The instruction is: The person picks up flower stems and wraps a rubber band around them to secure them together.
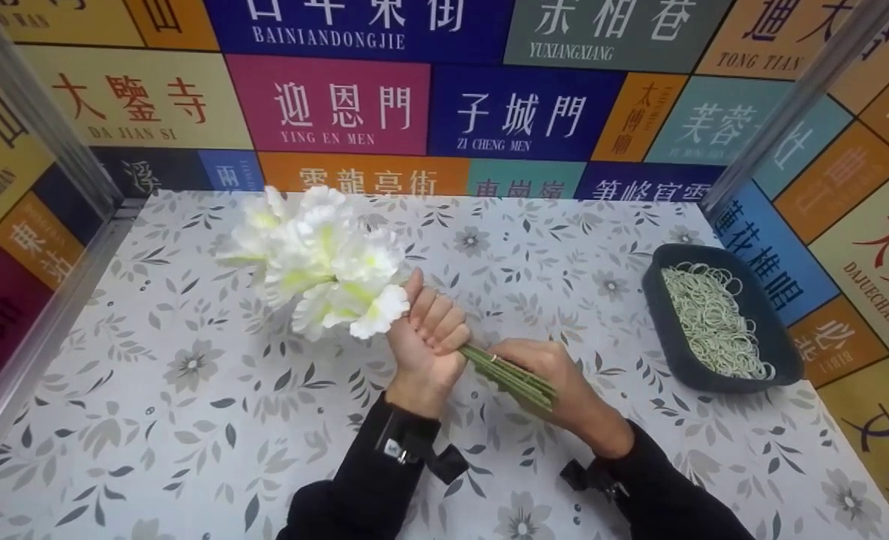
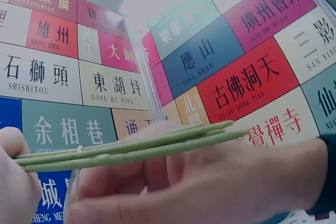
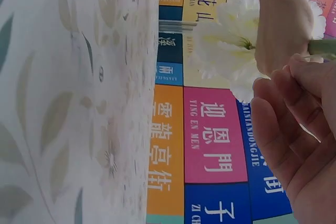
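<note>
A bunch of white artificial flowers [image 1: 331,262] with yellow-green centres points to the upper left. My left hand [image 1: 429,334] grips its green stems [image 1: 512,377] just below the blooms, fingers curled round them. A thin pale rubber band [image 2: 73,182] loops over the stems and stretches down to my right hand [image 1: 564,386]. In the right wrist view the right thumb and index fingertips pinch this band beside the stems. The cut stem ends [image 2: 231,129] stick out past the right hand in the left wrist view.
At the right of the table stands a dark plastic basin [image 1: 759,384] holding many pale rubber bands [image 1: 714,322]. A floral-patterned cloth [image 1: 189,442] covers the table. Panels with coloured signs [image 1: 331,105] and metal posts [image 1: 61,127] close in the back and sides.
</note>
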Motion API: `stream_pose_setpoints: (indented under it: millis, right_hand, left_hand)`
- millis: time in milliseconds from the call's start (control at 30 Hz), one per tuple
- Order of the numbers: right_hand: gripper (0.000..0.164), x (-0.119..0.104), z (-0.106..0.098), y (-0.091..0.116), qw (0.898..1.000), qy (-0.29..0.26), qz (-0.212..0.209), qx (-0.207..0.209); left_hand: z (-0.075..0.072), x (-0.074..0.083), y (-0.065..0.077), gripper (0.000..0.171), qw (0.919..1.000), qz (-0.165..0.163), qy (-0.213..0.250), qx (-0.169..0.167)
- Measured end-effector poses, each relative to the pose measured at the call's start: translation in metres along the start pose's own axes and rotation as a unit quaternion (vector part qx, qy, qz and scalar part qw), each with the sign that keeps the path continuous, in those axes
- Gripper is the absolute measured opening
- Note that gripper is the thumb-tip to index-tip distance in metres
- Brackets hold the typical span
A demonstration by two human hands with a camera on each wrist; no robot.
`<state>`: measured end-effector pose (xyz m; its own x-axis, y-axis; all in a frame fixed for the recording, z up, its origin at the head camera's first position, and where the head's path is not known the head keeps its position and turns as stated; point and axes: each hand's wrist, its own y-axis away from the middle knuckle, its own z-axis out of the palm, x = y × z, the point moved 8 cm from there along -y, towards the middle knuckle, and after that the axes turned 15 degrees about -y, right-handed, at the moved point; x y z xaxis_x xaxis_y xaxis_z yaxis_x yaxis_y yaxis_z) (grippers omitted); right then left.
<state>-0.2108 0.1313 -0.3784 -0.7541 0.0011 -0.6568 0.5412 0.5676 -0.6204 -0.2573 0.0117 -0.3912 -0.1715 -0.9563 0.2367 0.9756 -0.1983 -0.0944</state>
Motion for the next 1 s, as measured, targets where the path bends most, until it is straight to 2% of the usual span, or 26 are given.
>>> stream_pose_setpoints:
  millis: [67, 167, 300, 467, 633, 733, 900, 1000]
  right_hand:
    - [0.012, 0.002, 0.011, 0.002, 0.999, -0.048, 0.015, -0.004]
    - [0.009, 0.000, 0.027, 0.005, 0.997, -0.068, 0.019, -0.017]
    - [0.009, -0.006, 0.041, 0.009, 0.998, -0.037, 0.018, -0.049]
    - [0.006, -0.017, 0.041, 0.006, 0.998, -0.019, 0.034, -0.043]
    - [0.003, -0.036, 0.035, 0.002, 0.998, 0.042, 0.030, -0.031]
    - [0.004, -0.051, 0.031, 0.001, 0.995, 0.096, -0.001, -0.032]
    - [0.014, -0.067, 0.018, -0.001, 0.980, 0.184, -0.074, -0.022]
    - [0.016, -0.068, 0.004, -0.003, 0.970, 0.223, -0.100, -0.002]
  left_hand:
    - [-0.002, 0.007, 0.000, 0.062, 0.9994, 0.028, 0.021, 0.008]
    - [-0.006, 0.017, 0.000, 0.063, 0.9964, 0.068, 0.042, 0.029]
    - [-0.013, 0.025, -0.001, 0.063, 0.9926, 0.095, 0.055, 0.052]
    - [-0.020, 0.035, -0.002, 0.064, 0.9901, 0.115, 0.049, 0.064]
    - [-0.021, 0.041, -0.003, 0.065, 0.9898, 0.128, 0.032, 0.053]
    - [-0.020, 0.041, -0.004, 0.065, 0.9905, 0.127, 0.023, 0.046]
    - [-0.018, 0.040, -0.004, 0.062, 0.9906, 0.124, -0.033, 0.048]
    - [-0.014, 0.036, -0.004, 0.061, 0.9927, 0.102, -0.058, 0.029]
